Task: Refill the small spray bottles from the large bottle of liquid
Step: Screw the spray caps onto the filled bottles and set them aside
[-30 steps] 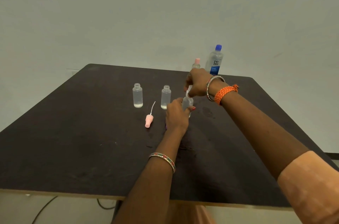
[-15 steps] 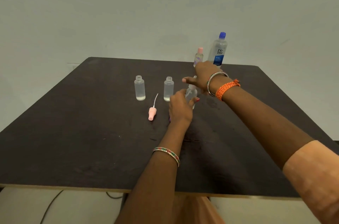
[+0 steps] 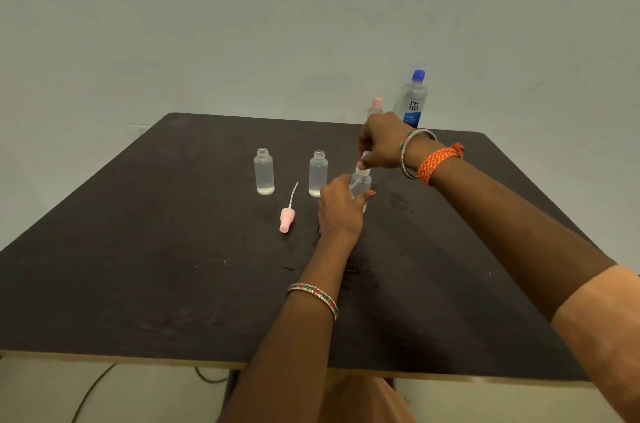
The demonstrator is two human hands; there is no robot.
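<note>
Dark table: left hand grips small bottle; right hand pinches its cap; loose sprayer beside.

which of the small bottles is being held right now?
The rightmost front small bottle: the left hand grips its body while the right hand pinches its top. The two open-necked bottles to its left stand untouched.

The left hand covers most of the small bottle it grips — the base is hidden. The right hand hides the bottle's top and the lower part of the pink-capped bottle behind. The large bottle label's small print is unreadable.
</note>
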